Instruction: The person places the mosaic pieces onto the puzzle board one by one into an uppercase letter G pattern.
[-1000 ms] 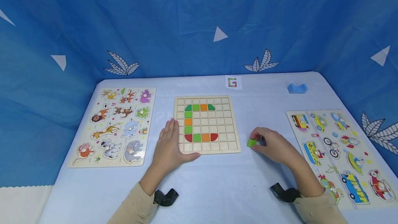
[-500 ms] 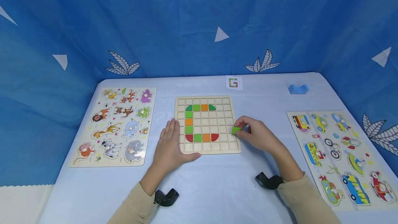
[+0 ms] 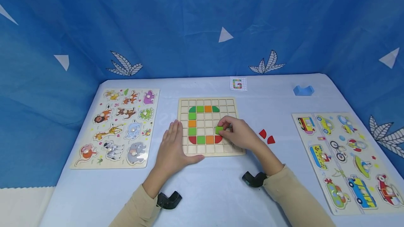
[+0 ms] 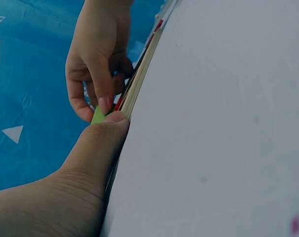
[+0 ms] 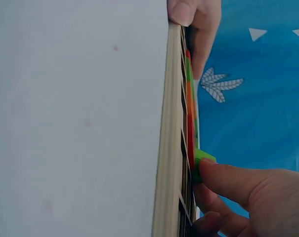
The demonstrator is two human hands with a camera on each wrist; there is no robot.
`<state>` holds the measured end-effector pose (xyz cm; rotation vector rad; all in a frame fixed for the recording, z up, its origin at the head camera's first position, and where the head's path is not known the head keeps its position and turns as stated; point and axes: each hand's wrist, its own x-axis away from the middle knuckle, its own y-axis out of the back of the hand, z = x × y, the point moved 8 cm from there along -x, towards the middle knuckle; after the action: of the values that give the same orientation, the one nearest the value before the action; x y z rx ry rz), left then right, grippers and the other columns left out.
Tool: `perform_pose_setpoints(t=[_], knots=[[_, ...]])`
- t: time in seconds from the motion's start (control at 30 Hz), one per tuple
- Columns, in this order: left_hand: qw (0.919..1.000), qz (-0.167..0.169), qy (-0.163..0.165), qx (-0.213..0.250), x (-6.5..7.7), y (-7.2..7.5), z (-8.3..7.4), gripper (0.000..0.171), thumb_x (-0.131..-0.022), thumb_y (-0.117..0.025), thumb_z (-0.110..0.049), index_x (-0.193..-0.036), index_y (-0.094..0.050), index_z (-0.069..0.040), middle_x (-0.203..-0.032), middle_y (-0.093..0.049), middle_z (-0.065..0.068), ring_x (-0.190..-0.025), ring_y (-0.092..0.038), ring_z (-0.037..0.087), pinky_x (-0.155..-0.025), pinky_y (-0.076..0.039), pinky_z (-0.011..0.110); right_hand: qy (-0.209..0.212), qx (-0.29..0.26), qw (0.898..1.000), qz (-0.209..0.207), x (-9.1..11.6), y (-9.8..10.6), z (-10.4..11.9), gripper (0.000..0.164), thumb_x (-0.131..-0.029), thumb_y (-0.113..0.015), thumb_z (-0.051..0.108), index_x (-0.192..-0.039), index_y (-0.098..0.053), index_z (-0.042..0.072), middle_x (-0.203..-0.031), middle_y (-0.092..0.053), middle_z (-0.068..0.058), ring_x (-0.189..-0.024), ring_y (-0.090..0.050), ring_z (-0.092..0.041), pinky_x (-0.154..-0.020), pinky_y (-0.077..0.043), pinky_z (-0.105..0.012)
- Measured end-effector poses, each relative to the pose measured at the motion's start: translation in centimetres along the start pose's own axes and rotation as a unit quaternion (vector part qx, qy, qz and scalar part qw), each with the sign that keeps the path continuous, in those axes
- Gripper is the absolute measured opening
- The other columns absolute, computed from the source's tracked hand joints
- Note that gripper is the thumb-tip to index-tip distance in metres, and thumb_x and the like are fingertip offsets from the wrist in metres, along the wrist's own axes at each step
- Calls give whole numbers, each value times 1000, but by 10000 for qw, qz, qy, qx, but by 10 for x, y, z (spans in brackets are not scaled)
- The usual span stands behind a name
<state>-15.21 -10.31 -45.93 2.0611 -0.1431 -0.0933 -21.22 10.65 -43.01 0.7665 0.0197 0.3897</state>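
Observation:
My right hand (image 3: 238,133) pinches a light green square tile (image 3: 219,130) between thumb and fingers, over the grid just above the red corner piece (image 3: 218,139) at the lower right of the pattern. The wooden grid board (image 3: 231,152) carries green, orange and red pieces laid out in a C shape. In the right wrist view the green tile (image 5: 206,157) stands tilted by the thumb. My left hand (image 3: 172,150) rests along the board's left side, fingers straight, thumb spread along the front edge. The left wrist view shows the left thumb (image 4: 97,143) at that edge.
Two red pieces (image 3: 266,136) lie right of the board. Behind it is a small pattern card (image 3: 238,83). A blue holder (image 3: 303,90) stands at the back right. An animal puzzle (image 3: 115,129) lies left, a vehicle puzzle (image 3: 342,160) right.
My right hand has carried the green tile leftward from the table onto the board. Two red pieces that the hand had covered now show. My left hand has stayed in place.

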Motion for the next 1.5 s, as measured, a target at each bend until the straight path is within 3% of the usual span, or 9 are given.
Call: perform_pose_setpoints(t=[0.27,0.5,0.7,0.9,1.23,1.5], knots=[[10000,-4,12,-6,0,0,0,134,-64,-74,-77,-158,-16,0,-168,-10,14,-156,-6,31,-126,-14,50,41,357,9993,-87,-1,-4,7,16,-90,-73,17,-103,-68,22,-99,-60,3,-93,-56,-17,-87,-53,-32],[10000,25,23,22,0,-1,0,135,-63,-75,-77,-158,-15,0,-168,-8,15,-156,-5,31,-126,-13,50,167,594,9981,-15,2,-3,8,19,-91,-72,18,-110,-76,17,-102,-64,4,-90,-59,-13,-83,-54,-29],[10000,23,40,32,0,0,1,135,-63,-74,-77,-158,-16,0,-168,-9,14,-156,-5,31,-126,-13,50,240,620,9977,90,11,4,8,29,-91,-72,19,-121,-72,17,-100,-62,5,-86,-56,-13,-74,-51,-28],[10000,4,34,83,1,0,0,135,-63,-75,-76,-158,-16,0,-168,-9,14,-156,-5,31,-126,-13,51,-78,1069,9933,-426,29,32,-10,35,-90,-73,20,-124,-67,16,-96,-62,1,-73,-51,-16,-61,-44,-28],[10000,-31,-8,94,1,0,-1,134,-63,-75,-75,-158,-17,0,-168,-9,15,-156,-6,31,-125,-13,51,-943,1817,9719,-1165,68,81,-60,44,-84,-80,23,-123,-67,7,-104,-66,-14,-89,-59,-28,-72,-53,-42],[10000,-46,-23,58,1,0,0,134,-64,-75,-76,-158,-17,0,-168,-10,15,-156,-7,32,-125,-14,51,-1367,1664,9710,-1039,79,89,-80,43,-86,-77,25,-121,-68,2,-114,-66,-21,-106,-59,-39,-82,-53,-52]])
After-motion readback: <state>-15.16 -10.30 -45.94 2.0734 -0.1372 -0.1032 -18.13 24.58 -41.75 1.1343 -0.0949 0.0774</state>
